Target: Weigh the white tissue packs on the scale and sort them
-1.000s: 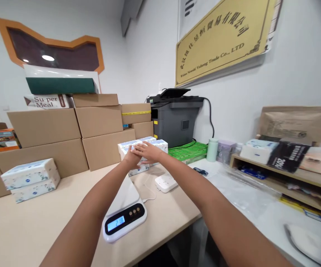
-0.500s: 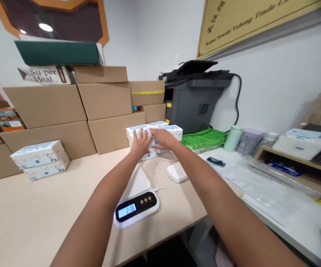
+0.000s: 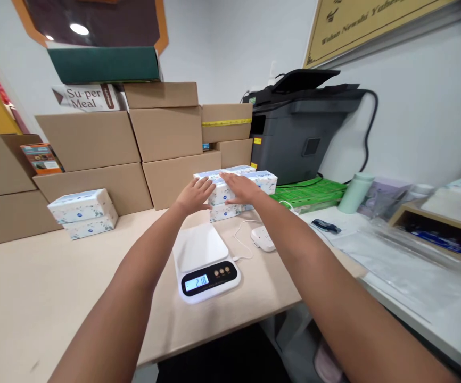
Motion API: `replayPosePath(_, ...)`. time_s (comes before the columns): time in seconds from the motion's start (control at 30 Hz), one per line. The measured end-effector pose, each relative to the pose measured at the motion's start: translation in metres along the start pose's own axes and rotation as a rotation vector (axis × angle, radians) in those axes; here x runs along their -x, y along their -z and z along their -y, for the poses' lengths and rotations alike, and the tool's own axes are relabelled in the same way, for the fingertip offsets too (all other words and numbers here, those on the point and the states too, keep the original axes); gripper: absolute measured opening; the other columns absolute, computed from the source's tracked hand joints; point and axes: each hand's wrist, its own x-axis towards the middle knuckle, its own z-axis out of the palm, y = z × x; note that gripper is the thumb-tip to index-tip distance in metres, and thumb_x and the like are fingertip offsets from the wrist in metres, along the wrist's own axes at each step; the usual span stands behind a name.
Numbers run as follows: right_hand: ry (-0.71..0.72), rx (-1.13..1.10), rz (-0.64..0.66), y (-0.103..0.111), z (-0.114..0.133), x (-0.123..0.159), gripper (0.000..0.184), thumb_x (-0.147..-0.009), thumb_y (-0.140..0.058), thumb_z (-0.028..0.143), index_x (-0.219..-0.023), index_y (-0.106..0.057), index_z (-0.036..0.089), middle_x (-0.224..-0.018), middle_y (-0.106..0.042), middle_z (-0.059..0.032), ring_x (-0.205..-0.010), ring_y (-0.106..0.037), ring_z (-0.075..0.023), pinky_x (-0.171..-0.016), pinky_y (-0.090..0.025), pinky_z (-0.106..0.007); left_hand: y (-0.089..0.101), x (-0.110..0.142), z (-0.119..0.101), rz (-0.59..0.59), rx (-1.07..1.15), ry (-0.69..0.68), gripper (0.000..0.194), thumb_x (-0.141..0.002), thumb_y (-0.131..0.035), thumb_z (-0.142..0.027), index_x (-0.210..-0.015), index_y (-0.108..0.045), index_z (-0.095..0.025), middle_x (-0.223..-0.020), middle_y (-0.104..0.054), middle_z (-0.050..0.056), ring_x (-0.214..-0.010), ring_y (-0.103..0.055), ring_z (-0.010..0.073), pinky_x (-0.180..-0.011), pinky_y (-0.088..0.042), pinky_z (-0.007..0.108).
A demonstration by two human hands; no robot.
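Tissue packs (image 3: pixel 224 194), white with a blue leaf print, stand stacked at the back of the table near the printer. My left hand (image 3: pixel 195 197) is at their left end, fingers stretched out and slightly spread. Over their front and top lies my right hand (image 3: pixel 240 189), fingers extended and thumb apart; whether it presses on them I cannot tell. In front of the packs sits a white digital scale (image 3: pixel 200 247), its plate bare and its lit display reading about 218. Two more tissue packs (image 3: pixel 82 213) are stacked at the left.
Cardboard boxes (image 3: pixel 174 133) are piled along the back. A dark printer (image 3: pixel 294 138) stands at the back right beside a green mat (image 3: pixel 310 194). A white power strip (image 3: pixel 263 238) with a cable lies right of the scale. A mint bottle (image 3: pixel 356 194) stands farther right.
My view has tilted down and turned to the right. My hands, close together over the packs before, have moved apart, the left shifting toward the packs' left end. The display reads the same.
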Motion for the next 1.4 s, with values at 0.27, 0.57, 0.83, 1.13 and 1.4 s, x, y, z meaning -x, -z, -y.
replayPosePath(0.27,0.046,0.009,0.032,-0.010,-0.002,0.002,0.107,-0.089,-0.086,0.041,-0.174,-0.029,0.012,-0.173,-0.045,-0.0306,-0.160,-0.046,-0.0455,-0.127,-0.039,-0.064,-0.009,-0.013,-0.004,0.127,-0.008,0.124,0.098,-0.096,-0.083,-0.045,-0.175,-0.031,-0.018,-0.181,-0.037,0.026,-0.148,-0.062,0.0398,-0.118,-0.050,0.045)
replayPosePath(0.57,0.049,0.064,0.017,-0.006,0.006,-0.003,0.100,-0.084,-0.093,0.034,-0.165,-0.042,0.009,-0.159,-0.058,-0.0303,-0.148,-0.057,-0.0454,-0.122,-0.044,-0.060,-0.024,-0.007,-0.006,0.064,-0.019,0.135,0.081,-0.102,-0.068,-0.027,-0.175,-0.035,-0.017,-0.180,-0.040,0.024,-0.145,-0.063,0.0398,-0.112,-0.052,0.047)
replayPosePath(0.83,0.052,0.078,-0.017,-0.015,0.005,0.009,0.087,-0.091,-0.086,0.037,-0.164,-0.047,0.009,-0.164,-0.054,-0.0326,-0.151,-0.053,-0.0480,-0.124,-0.042,-0.064,-0.046,-0.005,-0.002,-0.010,0.013,0.118,0.071,-0.107,-0.039,-0.013,-0.177,-0.034,-0.022,-0.181,-0.040,0.017,-0.141,-0.066,0.0352,-0.110,-0.050,0.050)
replayPosePath(1.13,0.101,0.064,-0.024,0.004,0.009,0.017,0.087,-0.092,-0.080,0.031,-0.169,-0.044,0.011,-0.169,-0.052,-0.0302,-0.151,-0.054,-0.0475,-0.125,-0.041,-0.067,-0.028,0.014,-0.010,-0.041,0.039,0.170,0.077,-0.103,-0.050,-0.019,-0.178,-0.030,-0.013,-0.179,-0.043,0.020,-0.151,-0.059,0.0353,-0.120,-0.046,0.049)
replayPosePath(1.4,0.438,-0.332,-0.178,0.021,0.107,0.077,0.065,-0.101,-0.070,0.061,-0.160,-0.058,0.036,-0.168,-0.060,-0.0119,-0.155,-0.056,-0.0387,-0.129,-0.042,-0.066,-0.018,0.181,-0.016,-0.555,0.039,-0.246,0.107,-0.106,-0.066,-0.052,-0.181,0.005,-0.026,-0.157,-0.070,0.011,-0.154,-0.059,0.0286,-0.134,-0.041,0.049)
